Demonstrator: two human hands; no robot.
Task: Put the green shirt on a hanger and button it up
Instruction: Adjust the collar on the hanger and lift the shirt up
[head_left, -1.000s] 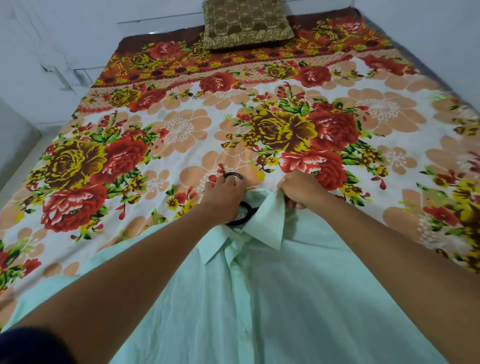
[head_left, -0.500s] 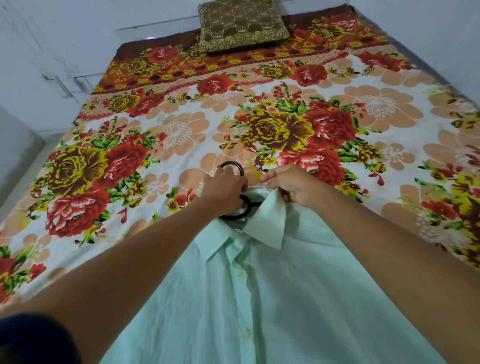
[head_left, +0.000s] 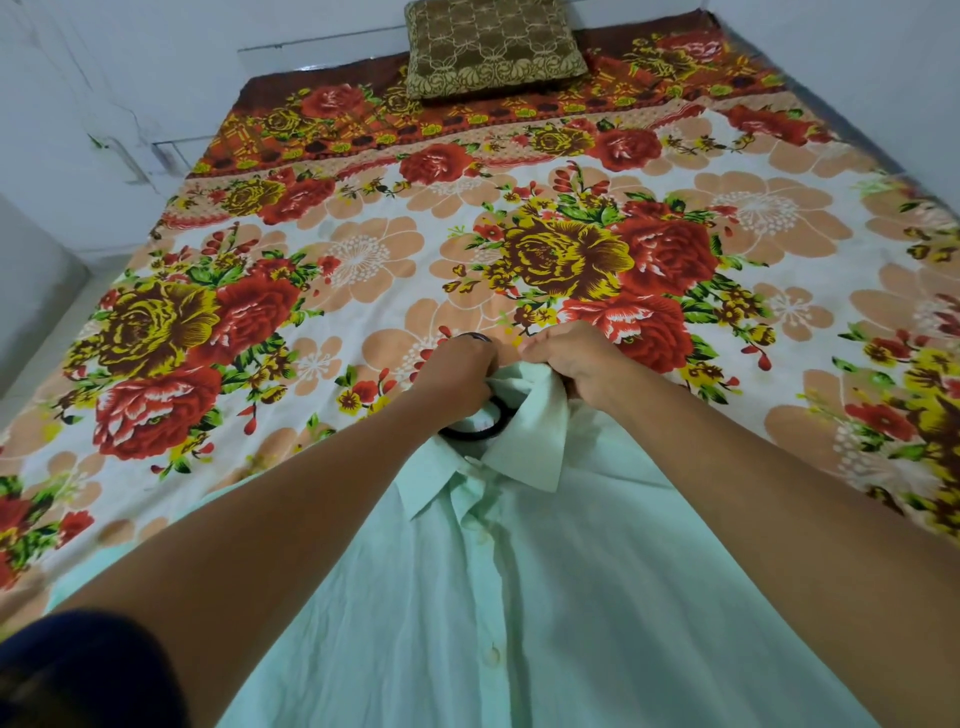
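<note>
A pale green shirt lies front-up on the bed, its placket closed down the middle with buttons showing. A black hanger sits inside the neck opening; only its hook shows, partly under my hand. My left hand grips the hanger hook and the collar fabric at the neck. My right hand pinches the bunched right side of the collar and lifts it slightly. The hanger's shoulders are hidden under the shirt.
The bed carries a floral sheet in red, yellow and peach. A brown patterned cushion lies at the head end. White walls stand close on the left and right sides.
Both hands have drawn closer together at the neck. The collar is now bunched and raised between them, and my left hand covers more of the hanger hook.
</note>
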